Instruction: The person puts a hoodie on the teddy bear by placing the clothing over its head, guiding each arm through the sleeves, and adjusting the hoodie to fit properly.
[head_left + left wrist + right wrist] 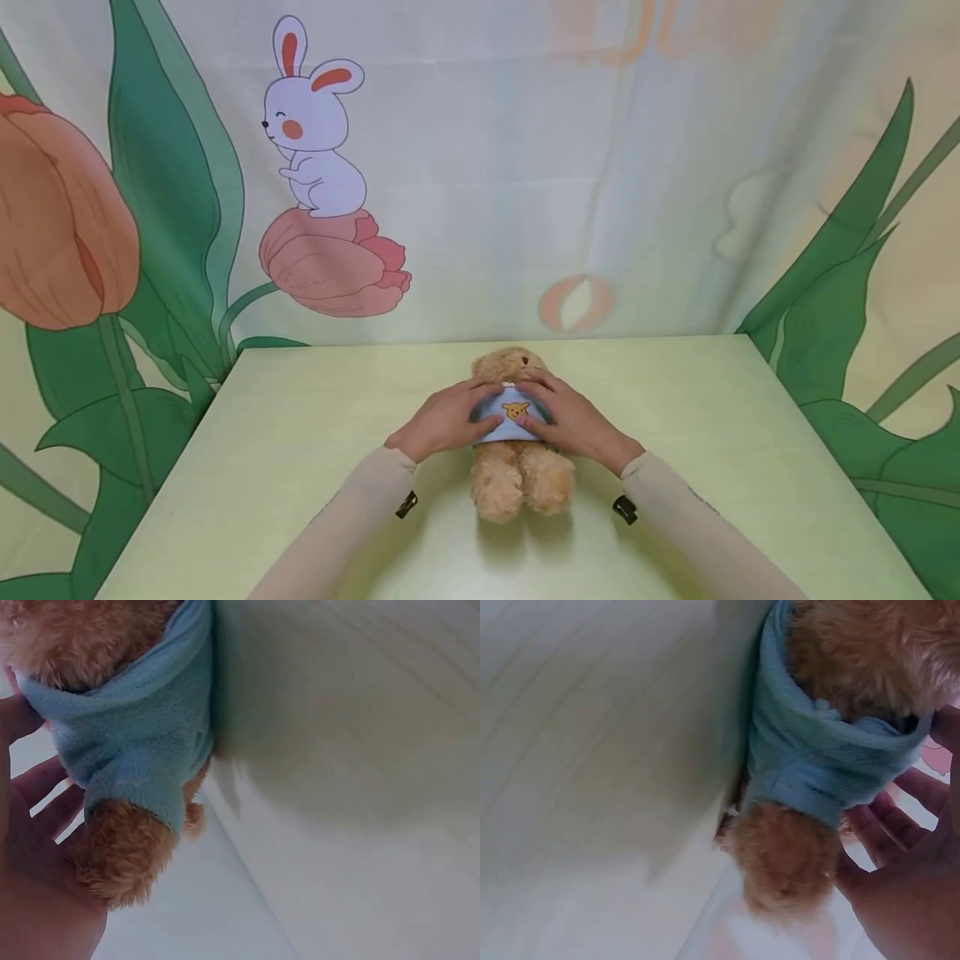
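A tan teddy bear [522, 479] lies on the pale green table, its head toward the back and its legs toward me. It wears a light blue shirt [504, 431] with a yellow animal face on the chest. My left hand [444, 417] rests over the shirt's left side, thumb and fingers spread apart. From the other side my right hand [588, 421] touches the shirt in the same way. In the left wrist view, a furry arm [127, 855] sticks out of the sleeve beside my palm. The other arm [784, 859] shows beside my right palm in the right wrist view.
The pale green table [300, 433] runs back to a printed curtain [480, 208] with a white rabbit [326, 179] and large tulips [60, 217]. Small black clips [406, 504] hang by both forearms.
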`<state>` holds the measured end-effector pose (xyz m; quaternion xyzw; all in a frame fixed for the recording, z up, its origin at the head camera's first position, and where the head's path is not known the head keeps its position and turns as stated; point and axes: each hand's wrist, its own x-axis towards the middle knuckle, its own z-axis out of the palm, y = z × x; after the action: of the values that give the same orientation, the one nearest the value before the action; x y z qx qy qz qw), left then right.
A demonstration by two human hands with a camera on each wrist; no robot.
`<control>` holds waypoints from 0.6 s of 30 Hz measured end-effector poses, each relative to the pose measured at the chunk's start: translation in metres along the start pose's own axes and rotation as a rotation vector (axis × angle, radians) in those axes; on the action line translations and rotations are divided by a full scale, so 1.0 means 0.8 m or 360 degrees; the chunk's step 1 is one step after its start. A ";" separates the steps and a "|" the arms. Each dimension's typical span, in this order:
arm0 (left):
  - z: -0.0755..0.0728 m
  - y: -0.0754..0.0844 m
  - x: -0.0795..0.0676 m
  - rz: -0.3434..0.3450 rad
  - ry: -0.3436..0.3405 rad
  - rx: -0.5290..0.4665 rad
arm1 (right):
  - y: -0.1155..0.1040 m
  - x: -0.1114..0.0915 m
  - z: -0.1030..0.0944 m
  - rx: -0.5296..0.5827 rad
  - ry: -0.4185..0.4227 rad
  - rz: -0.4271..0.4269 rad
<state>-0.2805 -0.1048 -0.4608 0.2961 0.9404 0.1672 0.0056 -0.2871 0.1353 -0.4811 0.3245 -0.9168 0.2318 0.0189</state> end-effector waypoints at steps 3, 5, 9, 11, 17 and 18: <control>0.004 -0.004 -0.002 -0.0012 0.0009 -0.0029 | 0.002 0.000 0.002 0.0035 0.0001 0.0028; 0.005 -0.006 -0.004 -0.0013 0.0027 -0.0049 | 0.003 0.002 0.002 0.0055 0.0001 0.0016; 0.004 -0.007 -0.006 -0.0031 0.0061 -0.0131 | 0.003 0.002 -0.002 0.0059 0.0035 -0.0016; 0.002 -0.007 -0.007 -0.0040 0.0085 -0.0184 | 0.003 0.001 -0.007 0.0053 0.0079 -0.0019; -0.011 -0.005 -0.006 -0.0102 0.0214 -0.0221 | -0.001 0.001 -0.035 -0.0047 0.0221 -0.0027; -0.014 -0.004 -0.005 -0.0108 0.0243 -0.0215 | -0.001 0.001 -0.041 -0.0077 0.0241 -0.0033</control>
<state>-0.2799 -0.1131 -0.4518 0.2495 0.9341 0.2521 -0.0404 -0.2913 0.1488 -0.4514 0.3149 -0.9147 0.2334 0.0985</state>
